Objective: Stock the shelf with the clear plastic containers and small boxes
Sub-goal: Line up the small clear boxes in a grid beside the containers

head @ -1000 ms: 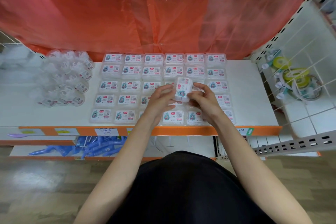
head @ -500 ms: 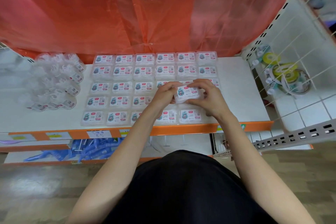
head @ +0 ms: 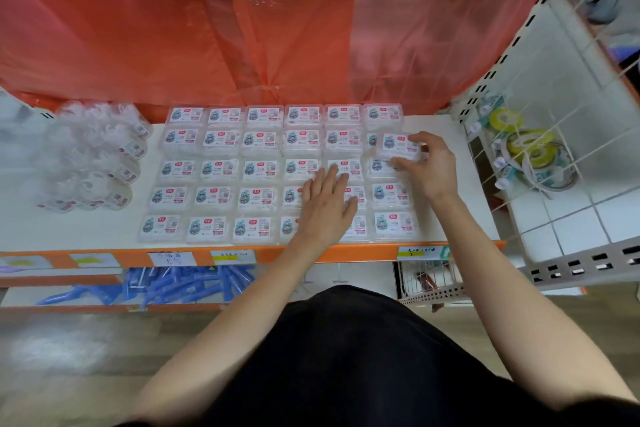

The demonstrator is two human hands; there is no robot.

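Observation:
Several small clear plastic boxes (head: 221,170) with white labels lie in neat rows on the white shelf (head: 450,191). My right hand (head: 427,166) pinches one such box (head: 398,147) between thumb and fingers, held just over the second row at the grid's right end. My left hand (head: 327,206) lies flat with straight fingers on the boxes in the middle of the front rows and covers some of them.
A heap of clear round containers (head: 97,159) lies on the shelf's left part. Red plastic sheeting (head: 242,45) hangs behind. A wire rack (head: 526,149) with rolled items stands at the right. Blue items (head: 180,288) lie on the lower shelf under the orange edge (head: 277,255).
My left hand has let go of the box and dropped flat onto the rows. The right hand has carried the box right and back, to the grid's right end.

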